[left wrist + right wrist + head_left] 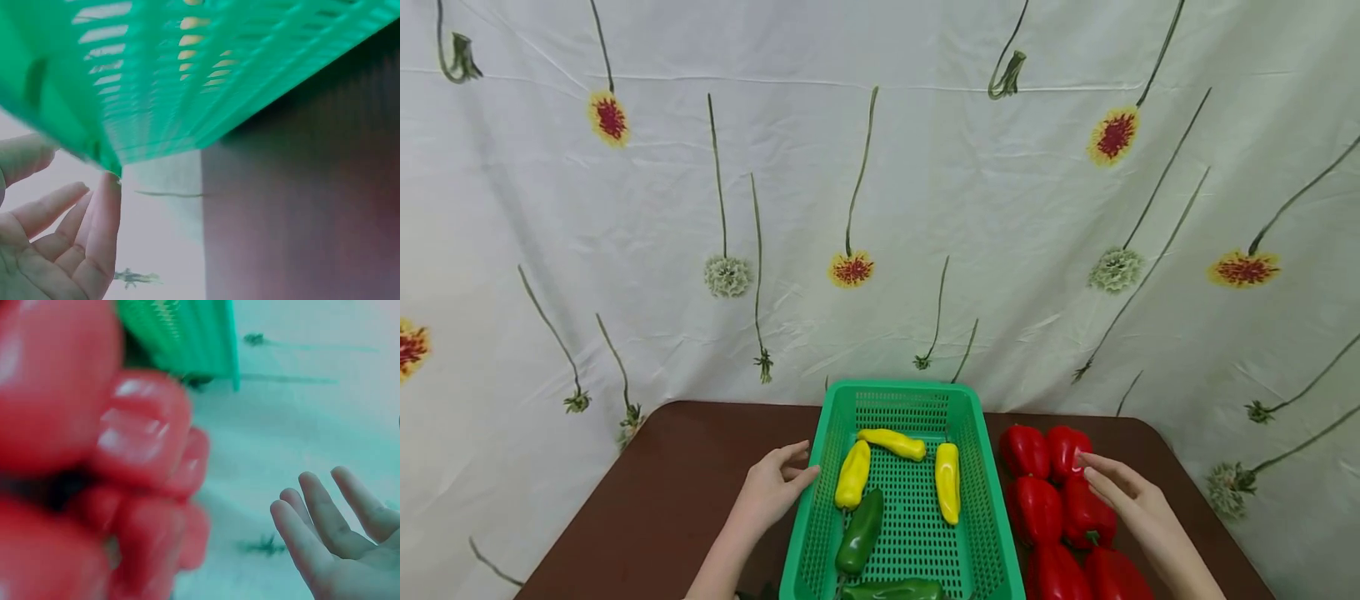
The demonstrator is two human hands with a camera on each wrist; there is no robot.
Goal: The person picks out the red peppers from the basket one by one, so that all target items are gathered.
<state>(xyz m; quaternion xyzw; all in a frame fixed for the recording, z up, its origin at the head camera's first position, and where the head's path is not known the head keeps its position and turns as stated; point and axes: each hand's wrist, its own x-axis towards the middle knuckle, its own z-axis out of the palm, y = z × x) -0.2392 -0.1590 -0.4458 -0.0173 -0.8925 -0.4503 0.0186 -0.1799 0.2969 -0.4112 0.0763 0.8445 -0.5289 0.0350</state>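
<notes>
A green plastic basket [992, 500] stands in the middle of the table. Inside are three yellow peppers [853, 475], a dark green pepper [861, 532] and another green pepper [895, 590] cut off by the lower frame edge. Beside the basket's left rim is my left hand [775, 487], fingers loosely bent and holding nothing; in the left wrist view its fingertips are close to the rim, and I cannot tell whether they touch. Over the red bell peppers [1037, 510] hovers my right hand [1131, 500], its fingers relaxed and spread in the right wrist view, gripping nothing.
The dark brown table [647, 500] extends on both sides of the basket. Several red peppers lie packed in two columns along the basket's right side. Behind the table hangs a white cloth [805, 183] printed with flowers.
</notes>
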